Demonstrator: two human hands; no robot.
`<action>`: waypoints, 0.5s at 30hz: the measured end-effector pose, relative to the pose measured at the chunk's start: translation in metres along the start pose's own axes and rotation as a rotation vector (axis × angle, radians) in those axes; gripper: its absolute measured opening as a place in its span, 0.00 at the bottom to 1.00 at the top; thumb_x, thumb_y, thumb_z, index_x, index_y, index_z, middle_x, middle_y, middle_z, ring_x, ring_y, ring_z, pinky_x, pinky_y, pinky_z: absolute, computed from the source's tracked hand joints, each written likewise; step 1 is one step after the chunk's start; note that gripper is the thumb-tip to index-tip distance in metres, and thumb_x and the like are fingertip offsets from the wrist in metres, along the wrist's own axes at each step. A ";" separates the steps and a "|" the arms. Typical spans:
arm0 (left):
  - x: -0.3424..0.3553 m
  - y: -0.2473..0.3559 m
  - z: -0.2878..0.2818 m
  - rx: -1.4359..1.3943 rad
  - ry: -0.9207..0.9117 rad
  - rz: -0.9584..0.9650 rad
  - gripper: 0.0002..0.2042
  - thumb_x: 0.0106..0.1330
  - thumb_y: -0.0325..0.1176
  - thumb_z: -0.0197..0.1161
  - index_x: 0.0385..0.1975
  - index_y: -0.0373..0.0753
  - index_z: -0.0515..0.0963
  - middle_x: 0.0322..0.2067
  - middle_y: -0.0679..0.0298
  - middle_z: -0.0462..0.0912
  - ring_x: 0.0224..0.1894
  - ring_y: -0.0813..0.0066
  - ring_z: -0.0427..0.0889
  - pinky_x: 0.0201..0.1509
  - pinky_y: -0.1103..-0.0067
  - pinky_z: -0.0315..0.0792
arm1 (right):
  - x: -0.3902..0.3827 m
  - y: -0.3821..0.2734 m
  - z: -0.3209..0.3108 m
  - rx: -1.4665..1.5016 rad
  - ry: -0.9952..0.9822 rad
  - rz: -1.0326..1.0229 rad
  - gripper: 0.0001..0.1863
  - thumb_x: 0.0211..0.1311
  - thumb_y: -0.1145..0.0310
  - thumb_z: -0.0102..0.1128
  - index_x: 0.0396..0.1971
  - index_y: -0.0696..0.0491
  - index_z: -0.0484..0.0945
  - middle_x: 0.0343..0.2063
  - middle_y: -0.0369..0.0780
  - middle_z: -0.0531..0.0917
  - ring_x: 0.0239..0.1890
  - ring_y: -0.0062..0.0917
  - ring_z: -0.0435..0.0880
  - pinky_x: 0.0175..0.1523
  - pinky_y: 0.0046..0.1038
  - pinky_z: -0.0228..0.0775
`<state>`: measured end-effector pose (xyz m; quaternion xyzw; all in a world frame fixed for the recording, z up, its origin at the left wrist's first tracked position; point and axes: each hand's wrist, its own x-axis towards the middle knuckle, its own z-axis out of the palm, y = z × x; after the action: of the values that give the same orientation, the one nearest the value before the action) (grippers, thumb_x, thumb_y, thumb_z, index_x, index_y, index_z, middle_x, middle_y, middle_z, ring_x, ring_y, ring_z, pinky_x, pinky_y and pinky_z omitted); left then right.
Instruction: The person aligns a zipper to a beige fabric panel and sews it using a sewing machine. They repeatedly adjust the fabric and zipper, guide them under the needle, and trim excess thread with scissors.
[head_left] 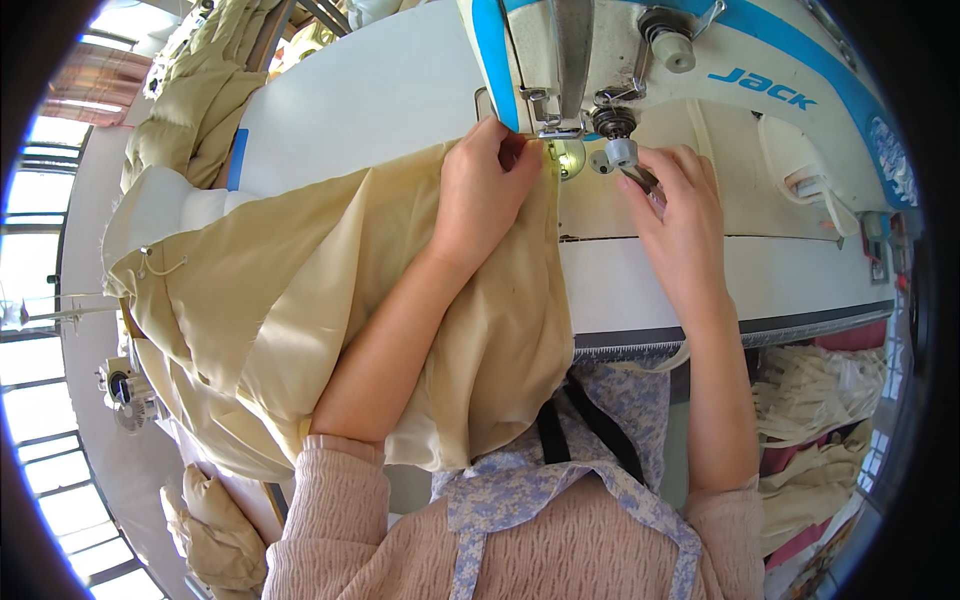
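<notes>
A large piece of shiny beige fabric (310, 250) drapes over the white sewing table and hangs off its front edge. My left hand (485, 185) is closed, its fingertips pinching the fabric's far edge just left of the presser foot area. The sewing machine (630, 60), white with blue trim, stands over that edge, and a small light glows by its needle. Right of the needle, my right hand (685, 195) is closed around a small dark metal tool (642, 180). Its kind is not clear, as the fingers partly cover it.
A white pouch (800, 170) lies on the machine bed at right. Along the table's front edge runs a ruler strip (630, 352). Bundled beige fabric (195, 110) is heaped at far left, and more folded cloth (815, 395) sits below the table at right.
</notes>
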<state>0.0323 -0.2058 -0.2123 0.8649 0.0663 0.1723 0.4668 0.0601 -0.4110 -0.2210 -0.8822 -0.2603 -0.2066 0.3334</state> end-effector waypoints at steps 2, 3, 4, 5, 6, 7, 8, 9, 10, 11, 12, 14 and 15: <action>0.001 -0.001 0.001 -0.009 0.005 0.013 0.10 0.65 0.30 0.67 0.33 0.28 0.77 0.29 0.52 0.82 0.30 0.63 0.82 0.38 0.71 0.76 | 0.010 -0.006 0.010 0.158 -0.032 0.043 0.13 0.58 0.69 0.68 0.42 0.57 0.81 0.36 0.42 0.80 0.43 0.39 0.77 0.48 0.38 0.71; 0.001 -0.002 0.001 -0.010 0.011 0.025 0.09 0.65 0.29 0.66 0.34 0.28 0.78 0.29 0.52 0.82 0.30 0.63 0.82 0.39 0.71 0.76 | 0.016 -0.009 0.016 0.232 -0.071 0.102 0.13 0.59 0.69 0.68 0.42 0.58 0.80 0.36 0.42 0.80 0.43 0.39 0.77 0.49 0.38 0.71; 0.002 -0.003 0.002 -0.006 0.015 0.015 0.09 0.65 0.29 0.66 0.34 0.28 0.78 0.29 0.52 0.82 0.29 0.62 0.82 0.39 0.71 0.76 | 0.021 -0.011 0.023 0.306 -0.111 0.170 0.14 0.59 0.68 0.68 0.42 0.58 0.80 0.36 0.43 0.80 0.44 0.39 0.78 0.49 0.38 0.71; 0.002 -0.004 0.002 -0.016 0.018 0.045 0.09 0.65 0.29 0.66 0.34 0.28 0.78 0.29 0.51 0.82 0.29 0.62 0.82 0.39 0.71 0.76 | 0.026 -0.013 0.028 0.357 -0.179 0.272 0.14 0.59 0.68 0.68 0.42 0.58 0.80 0.35 0.43 0.80 0.44 0.39 0.78 0.49 0.38 0.71; 0.002 -0.005 0.003 -0.023 0.021 0.052 0.08 0.65 0.28 0.66 0.34 0.28 0.78 0.29 0.51 0.82 0.29 0.61 0.82 0.39 0.71 0.76 | 0.031 -0.013 0.032 0.401 -0.197 0.271 0.14 0.60 0.67 0.68 0.42 0.59 0.79 0.35 0.43 0.80 0.43 0.38 0.78 0.49 0.37 0.71; 0.002 -0.006 0.003 -0.027 0.025 0.055 0.08 0.65 0.28 0.66 0.35 0.28 0.79 0.29 0.51 0.82 0.29 0.61 0.82 0.39 0.71 0.76 | 0.034 -0.013 0.034 0.422 -0.245 0.305 0.14 0.60 0.66 0.68 0.42 0.59 0.79 0.35 0.43 0.81 0.43 0.38 0.79 0.48 0.37 0.72; 0.002 -0.007 0.004 -0.027 0.025 0.063 0.08 0.65 0.27 0.66 0.35 0.28 0.79 0.30 0.51 0.82 0.29 0.61 0.82 0.39 0.70 0.76 | 0.037 -0.013 0.036 0.444 -0.294 0.337 0.15 0.60 0.66 0.68 0.42 0.59 0.79 0.35 0.44 0.81 0.42 0.37 0.79 0.48 0.36 0.72; 0.002 -0.007 0.004 -0.025 0.025 0.068 0.08 0.65 0.27 0.66 0.35 0.28 0.79 0.30 0.51 0.82 0.29 0.60 0.82 0.39 0.70 0.76 | 0.039 -0.012 0.038 0.482 -0.296 0.361 0.15 0.61 0.66 0.68 0.42 0.59 0.79 0.34 0.44 0.82 0.40 0.37 0.80 0.47 0.36 0.72; 0.003 -0.008 0.004 -0.023 0.026 0.072 0.07 0.65 0.27 0.66 0.35 0.28 0.79 0.30 0.51 0.82 0.29 0.60 0.82 0.39 0.70 0.75 | 0.040 -0.011 0.039 0.521 -0.298 0.385 0.15 0.61 0.66 0.68 0.42 0.59 0.79 0.33 0.44 0.83 0.38 0.36 0.80 0.46 0.36 0.73; 0.003 -0.009 0.004 -0.017 0.027 0.076 0.07 0.65 0.27 0.66 0.35 0.28 0.79 0.30 0.51 0.82 0.29 0.60 0.81 0.38 0.70 0.75 | 0.041 -0.011 0.040 0.560 -0.300 0.407 0.15 0.61 0.65 0.68 0.42 0.59 0.78 0.31 0.44 0.83 0.36 0.36 0.81 0.45 0.36 0.73; 0.003 -0.010 0.005 -0.013 0.028 0.080 0.07 0.65 0.27 0.66 0.35 0.28 0.79 0.30 0.50 0.82 0.29 0.59 0.81 0.38 0.70 0.75 | 0.043 -0.010 0.041 0.565 -0.302 0.391 0.16 0.61 0.65 0.68 0.43 0.59 0.78 0.30 0.44 0.83 0.34 0.35 0.81 0.44 0.36 0.73; 0.004 -0.010 0.005 -0.017 0.031 0.084 0.07 0.65 0.27 0.66 0.36 0.28 0.79 0.30 0.50 0.82 0.29 0.59 0.81 0.38 0.70 0.75 | 0.044 -0.009 0.045 0.564 -0.316 0.398 0.16 0.60 0.65 0.68 0.43 0.59 0.78 0.28 0.44 0.84 0.30 0.35 0.81 0.41 0.36 0.73; 0.004 -0.011 0.005 -0.026 0.034 0.085 0.08 0.65 0.27 0.66 0.36 0.28 0.79 0.30 0.50 0.82 0.29 0.59 0.81 0.38 0.70 0.75 | 0.044 -0.008 0.046 0.598 -0.288 0.350 0.16 0.60 0.65 0.68 0.42 0.59 0.78 0.28 0.44 0.84 0.30 0.36 0.81 0.41 0.36 0.73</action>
<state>0.0384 -0.2027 -0.2227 0.8578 0.0352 0.2073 0.4691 0.0983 -0.3594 -0.2251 -0.7971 -0.1988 0.0647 0.5665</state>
